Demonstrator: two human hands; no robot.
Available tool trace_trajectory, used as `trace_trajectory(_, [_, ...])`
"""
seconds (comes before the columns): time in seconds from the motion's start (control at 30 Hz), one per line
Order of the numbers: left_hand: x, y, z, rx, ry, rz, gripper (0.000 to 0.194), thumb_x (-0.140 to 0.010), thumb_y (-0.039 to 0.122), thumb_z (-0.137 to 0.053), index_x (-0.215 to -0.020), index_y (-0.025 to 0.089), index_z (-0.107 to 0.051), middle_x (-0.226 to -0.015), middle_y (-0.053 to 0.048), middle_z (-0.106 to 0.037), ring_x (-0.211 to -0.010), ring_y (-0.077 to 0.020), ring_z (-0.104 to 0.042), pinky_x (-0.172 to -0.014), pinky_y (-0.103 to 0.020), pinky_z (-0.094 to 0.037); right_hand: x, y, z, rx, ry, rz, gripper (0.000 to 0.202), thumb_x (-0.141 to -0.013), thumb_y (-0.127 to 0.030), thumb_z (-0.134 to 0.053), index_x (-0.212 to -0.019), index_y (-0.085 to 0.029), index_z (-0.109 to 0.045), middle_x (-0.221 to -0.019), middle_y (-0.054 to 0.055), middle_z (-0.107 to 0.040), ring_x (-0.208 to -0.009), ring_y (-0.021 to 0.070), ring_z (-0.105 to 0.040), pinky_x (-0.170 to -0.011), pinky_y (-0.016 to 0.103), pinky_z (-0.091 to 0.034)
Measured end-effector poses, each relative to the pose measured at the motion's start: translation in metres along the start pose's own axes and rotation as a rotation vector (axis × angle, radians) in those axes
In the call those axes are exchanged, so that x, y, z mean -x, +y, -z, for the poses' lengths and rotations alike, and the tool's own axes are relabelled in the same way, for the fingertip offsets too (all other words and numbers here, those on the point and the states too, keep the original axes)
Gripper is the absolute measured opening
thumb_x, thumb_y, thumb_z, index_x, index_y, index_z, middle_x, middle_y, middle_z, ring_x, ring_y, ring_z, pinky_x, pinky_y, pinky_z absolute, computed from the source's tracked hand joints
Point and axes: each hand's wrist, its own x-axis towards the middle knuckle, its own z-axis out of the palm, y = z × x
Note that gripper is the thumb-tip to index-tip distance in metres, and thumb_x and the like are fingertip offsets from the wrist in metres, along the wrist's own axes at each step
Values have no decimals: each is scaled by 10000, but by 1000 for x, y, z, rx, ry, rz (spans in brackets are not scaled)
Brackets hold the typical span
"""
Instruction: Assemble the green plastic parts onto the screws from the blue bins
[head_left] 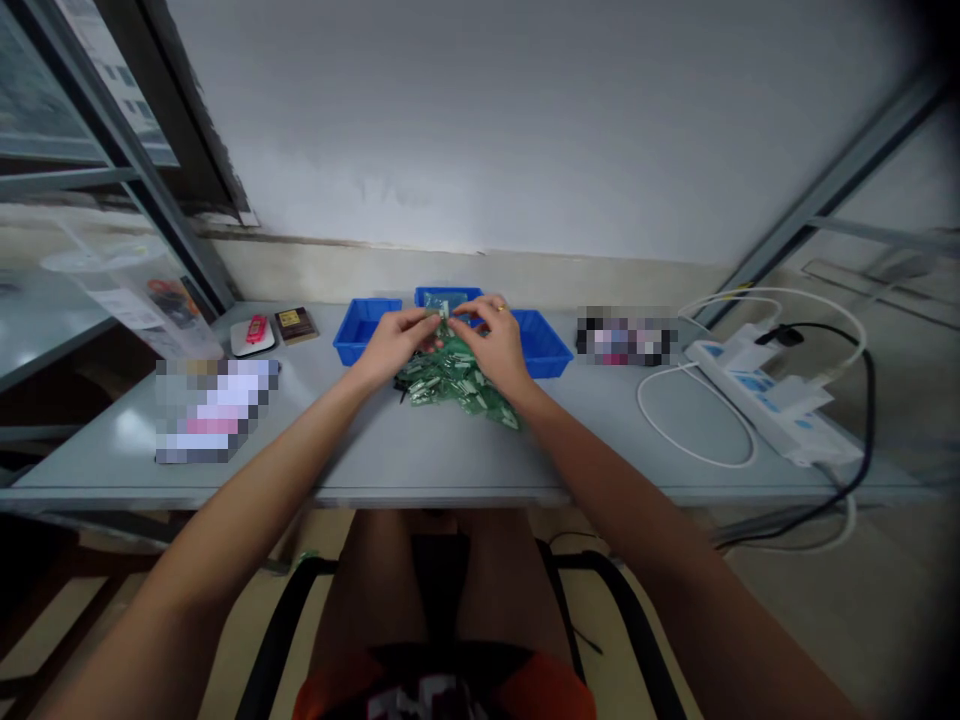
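Note:
Between my two hands, above a heap of small green packets (457,385) on the grey table, is one small green piece (444,312). My left hand (401,342) pinches it from the left, thumb and fingertips together. From the right, my right hand (491,340) pinches the same piece, and a ring shows on one finger. What the piece is exactly is too small to tell. Around the heap stand a blue tray (349,350) at the left, another blue tray (546,360) at the right and a third blue tray (427,293) behind my hands, with something clear and bluish in it.
At the left of the table (360,450) stand a clear plastic container (142,300), a red item (256,328) on a white pad, a dark box (296,324) and a blurred-out object. At the right lie another blurred-out object and a white power strip (772,400) with looping cables.

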Motion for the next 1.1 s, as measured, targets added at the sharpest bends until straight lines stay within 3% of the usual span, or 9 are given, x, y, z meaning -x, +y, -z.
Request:
trace_trajectory(0.07, [-1,-5,1,-86,38,-67,316,-746,433,-613,-836,132,-651,-724,-18,-614,-691,-143,-573,-647,-271,-470,1,0,0,61,5,35,113,-822,-324,-584,-870,-232,-627,-908,46,-557,-874,187,-556,-752,338,-477])
trace_trajectory(0.2, [0,-10,4,-254,111,-204,323,-756,439,-596,-836,135,-671,-748,-27,-647,-721,-152,-564,-671,-257,-440,5,-3,-3,44,-106,83,245,-822,-394,-573,-995,-225,-614,-916,51,-585,-827,176,-574,-741,327,-484])
trace_trajectory(0.33, [5,-5,4,-323,92,-263,411,-872,468,-399,-772,148,-638,-745,-31,-632,-712,-143,-546,-689,-256,-411,9,-5,-5,36,-122,92,324,-812,-426,-575,-1057,-215,-591,-953,60,-617,-796,176,-589,-697,306,-487])
trace_trajectory(0.43, [9,1,4,-421,143,-299,413,-891,441,-349,-632,166,-517,-592,6,-496,-589,-115,-441,-604,-246,-353,9,-4,-5,107,-106,170,220,-863,-356,-520,-994,-204,-611,-897,57,-639,-811,186,-590,-754,327,-463])
trace_trajectory(0.57, [11,1,8,-592,284,-404,374,-815,348,-454,-517,187,-295,-501,36,-279,-510,-104,-285,-533,-258,-261,10,-4,-4,178,-153,254,194,-888,-322,-483,-978,-208,-611,-876,54,-645,-830,192,-586,-774,330,-438])
trace_trajectory(0.7, [14,-4,14,-720,168,-488,403,-732,293,-485,-451,193,-214,-454,33,-218,-470,-104,-242,-520,-274,-247,12,-4,-3,189,-196,269,187,-891,-322,-473,-966,-214,-606,-853,47,-640,-811,191,-583,-750,325,-432])
trace_trajectory(0.83, [18,-2,13,-789,54,-508,454,-770,333,-450,-415,193,-205,-425,30,-195,-435,-100,-233,-501,-279,-240,11,-3,-1,193,-192,285,178,-890,-316,-473,-945,-209,-604,-826,47,-630,-794,186,-578,-742,319,-429])
trace_trajectory(0.97, [18,-2,14,-814,70,-488,494,-850,394,-375,-413,194,-261,-425,24,-220,-416,-100,-263,-497,-280,-246,10,-2,0,197,-167,275,177,-884,-330,-480,-943,-212,-598,-828,44,-632,-767,179,-573,-737,319,-433])
trace_trajectory(1.1, [16,-7,16,-747,179,-520,481,-890,409,-329,-457,199,-344,-458,14,-287,-438,-116,-325,-534,-288,-284,10,-3,1,197,-158,268,185,-885,-338,-471,-929,-209,-596,-827,43,-630,-742,172,-565,-728,317,-432])
